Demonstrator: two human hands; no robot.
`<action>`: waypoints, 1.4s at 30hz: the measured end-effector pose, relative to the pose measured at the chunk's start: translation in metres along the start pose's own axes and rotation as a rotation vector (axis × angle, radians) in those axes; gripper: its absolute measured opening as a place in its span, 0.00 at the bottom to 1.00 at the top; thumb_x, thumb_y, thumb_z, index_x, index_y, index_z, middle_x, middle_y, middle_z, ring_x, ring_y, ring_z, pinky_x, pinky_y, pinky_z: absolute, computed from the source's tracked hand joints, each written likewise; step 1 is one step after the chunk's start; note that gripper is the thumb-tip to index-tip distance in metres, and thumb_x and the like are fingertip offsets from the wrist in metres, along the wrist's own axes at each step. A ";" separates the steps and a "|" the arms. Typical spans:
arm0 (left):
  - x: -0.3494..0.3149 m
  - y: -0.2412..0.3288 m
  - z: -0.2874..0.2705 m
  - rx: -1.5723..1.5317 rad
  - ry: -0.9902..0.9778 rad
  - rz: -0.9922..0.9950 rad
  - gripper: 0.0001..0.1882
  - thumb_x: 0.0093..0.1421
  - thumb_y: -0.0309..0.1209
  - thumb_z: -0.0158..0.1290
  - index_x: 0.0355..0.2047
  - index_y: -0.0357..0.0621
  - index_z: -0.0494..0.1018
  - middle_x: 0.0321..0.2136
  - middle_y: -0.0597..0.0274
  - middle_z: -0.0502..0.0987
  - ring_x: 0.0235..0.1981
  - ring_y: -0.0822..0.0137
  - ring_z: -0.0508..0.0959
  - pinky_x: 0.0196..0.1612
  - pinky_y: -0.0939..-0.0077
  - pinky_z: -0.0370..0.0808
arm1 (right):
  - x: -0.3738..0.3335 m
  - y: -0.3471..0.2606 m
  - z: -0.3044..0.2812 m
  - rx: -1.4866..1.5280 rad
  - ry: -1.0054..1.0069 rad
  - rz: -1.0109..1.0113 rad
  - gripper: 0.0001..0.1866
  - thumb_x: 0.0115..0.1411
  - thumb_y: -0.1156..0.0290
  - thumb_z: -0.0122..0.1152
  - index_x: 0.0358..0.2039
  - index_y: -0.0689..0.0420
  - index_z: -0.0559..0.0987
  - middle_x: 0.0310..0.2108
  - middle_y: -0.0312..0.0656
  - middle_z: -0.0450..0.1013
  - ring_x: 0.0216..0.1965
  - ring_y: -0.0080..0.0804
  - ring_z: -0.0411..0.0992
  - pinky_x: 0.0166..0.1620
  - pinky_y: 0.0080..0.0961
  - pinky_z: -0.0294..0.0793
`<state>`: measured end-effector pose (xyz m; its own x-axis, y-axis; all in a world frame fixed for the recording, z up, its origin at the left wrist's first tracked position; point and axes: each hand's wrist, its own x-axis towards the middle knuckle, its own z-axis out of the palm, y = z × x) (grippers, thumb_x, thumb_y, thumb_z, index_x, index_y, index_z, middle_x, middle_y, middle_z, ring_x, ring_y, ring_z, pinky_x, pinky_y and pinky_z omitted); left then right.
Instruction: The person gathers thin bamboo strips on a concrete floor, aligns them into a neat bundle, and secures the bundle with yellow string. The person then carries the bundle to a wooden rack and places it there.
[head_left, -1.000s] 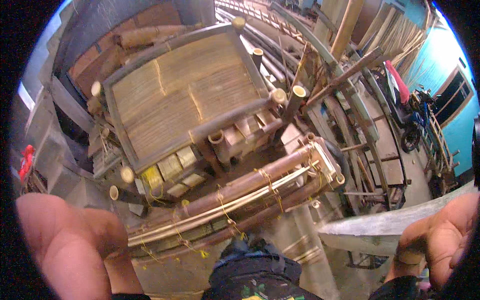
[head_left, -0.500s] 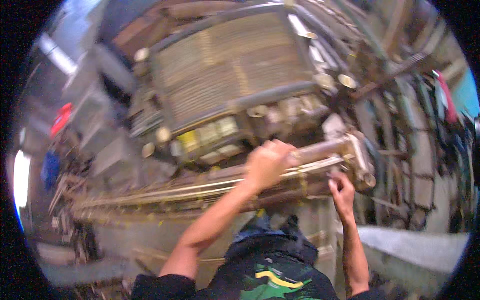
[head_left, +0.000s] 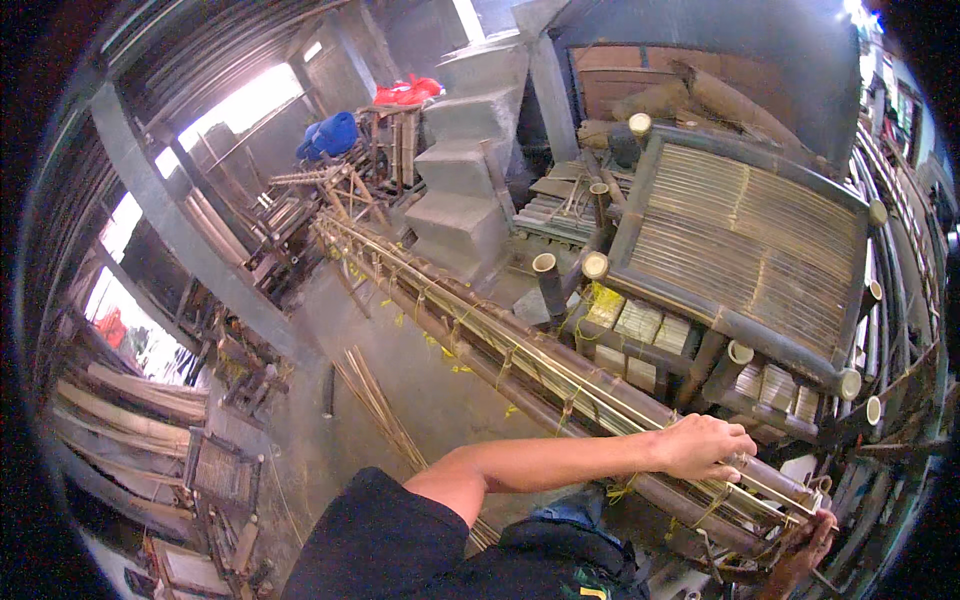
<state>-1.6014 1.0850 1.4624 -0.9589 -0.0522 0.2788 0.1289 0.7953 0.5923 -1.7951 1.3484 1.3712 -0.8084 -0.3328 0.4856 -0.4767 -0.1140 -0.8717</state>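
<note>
A long bamboo frame (head_left: 470, 318) runs from the far left to the near right. Thin pale bamboo strips (head_left: 590, 398) lie lengthwise along it, with yellow ties (head_left: 622, 488) hanging at intervals. My left hand (head_left: 700, 447) reaches across with bent fingers closed over the strips near the right end; its fingertips are partly hidden. At the very end, my right hand (head_left: 805, 548) has its fingers against the strip tips, closed around them as far as shows.
A bamboo-slat table (head_left: 745, 245) stands beyond the frame, above stacked pale blocks (head_left: 637, 322). Concrete steps (head_left: 460, 210) rise behind. Loose bamboo sticks (head_left: 385, 410) lie on the floor. A grey post (head_left: 185, 235) and a small slatted piece (head_left: 222, 468) are at left.
My view has swung left, and the frame now slants across it. My left hand stays over the strips; my right hand has moved from beside the frame to the strips' end.
</note>
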 end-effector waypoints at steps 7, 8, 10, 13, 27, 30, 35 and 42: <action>0.019 -0.036 0.042 0.007 -0.181 -0.143 0.18 0.60 0.45 0.43 0.31 0.43 0.72 0.26 0.46 0.75 0.32 0.47 0.75 0.35 0.57 0.72 | 0.016 -0.008 0.017 0.369 0.195 0.307 0.11 0.64 0.60 0.45 0.28 0.53 0.67 0.21 0.30 0.58 0.23 0.17 0.57 0.25 0.17 0.58; 0.012 -0.058 0.048 0.031 -0.212 -0.202 0.19 0.59 0.47 0.42 0.30 0.46 0.73 0.26 0.48 0.75 0.30 0.45 0.75 0.33 0.52 0.71 | 0.016 -0.014 0.045 0.517 0.273 0.349 0.12 0.64 0.61 0.45 0.26 0.52 0.66 0.19 0.30 0.56 0.21 0.18 0.55 0.24 0.18 0.57; -0.018 -0.102 0.051 -0.022 -0.115 -0.286 0.22 0.61 0.50 0.40 0.31 0.45 0.73 0.27 0.49 0.76 0.31 0.47 0.76 0.33 0.55 0.71 | 0.021 -0.023 0.104 0.829 0.376 0.342 0.14 0.64 0.61 0.43 0.22 0.50 0.62 0.16 0.30 0.52 0.18 0.20 0.52 0.23 0.20 0.54; -0.011 -0.104 0.045 -0.043 -0.356 -0.380 0.20 0.63 0.46 0.40 0.32 0.43 0.73 0.24 0.54 0.75 0.29 0.55 0.76 0.36 0.62 0.70 | 0.021 -0.016 0.115 0.938 0.134 0.179 0.15 0.63 0.61 0.44 0.20 0.50 0.63 0.17 0.29 0.56 0.18 0.20 0.56 0.22 0.22 0.58; -0.010 -0.076 0.128 0.006 0.089 -0.168 0.05 0.54 0.28 0.54 0.31 0.42 0.73 0.30 0.56 0.73 0.31 0.55 0.76 0.33 0.66 0.74 | -0.279 0.067 -0.042 -0.298 -0.455 1.010 0.28 0.55 0.60 0.58 0.52 0.63 0.66 0.43 0.47 0.72 0.46 0.35 0.70 0.50 0.29 0.67; -0.015 -0.083 0.130 0.028 0.099 -0.199 0.05 0.54 0.28 0.53 0.31 0.43 0.73 0.31 0.57 0.74 0.31 0.56 0.76 0.32 0.67 0.74 | -0.230 0.040 0.032 0.098 -0.383 0.900 0.31 0.56 0.62 0.58 0.56 0.62 0.62 0.43 0.46 0.72 0.45 0.31 0.69 0.48 0.27 0.68; -0.009 -0.084 0.132 0.136 0.143 -0.127 0.05 0.52 0.27 0.55 0.31 0.43 0.73 0.31 0.60 0.74 0.32 0.57 0.76 0.33 0.67 0.75 | -0.187 0.079 0.125 -0.057 -0.583 0.942 0.18 0.58 0.65 0.56 0.46 0.60 0.73 0.34 0.43 0.72 0.38 0.28 0.69 0.41 0.25 0.69; -0.019 -0.078 0.157 0.215 0.268 -0.245 0.06 0.47 0.27 0.53 0.28 0.48 0.71 0.27 0.63 0.70 0.30 0.62 0.73 0.33 0.69 0.72 | -0.061 -0.100 0.068 -0.465 -0.824 0.212 0.09 0.54 0.65 0.55 0.27 0.57 0.77 0.25 0.43 0.69 0.28 0.39 0.70 0.31 0.32 0.70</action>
<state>-1.6332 1.1188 1.2920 -0.8514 -0.3878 0.3531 -0.1775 0.8465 0.5018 -1.6742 1.3163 1.4244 -0.4817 -0.8758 -0.0321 -0.5811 0.3466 -0.7363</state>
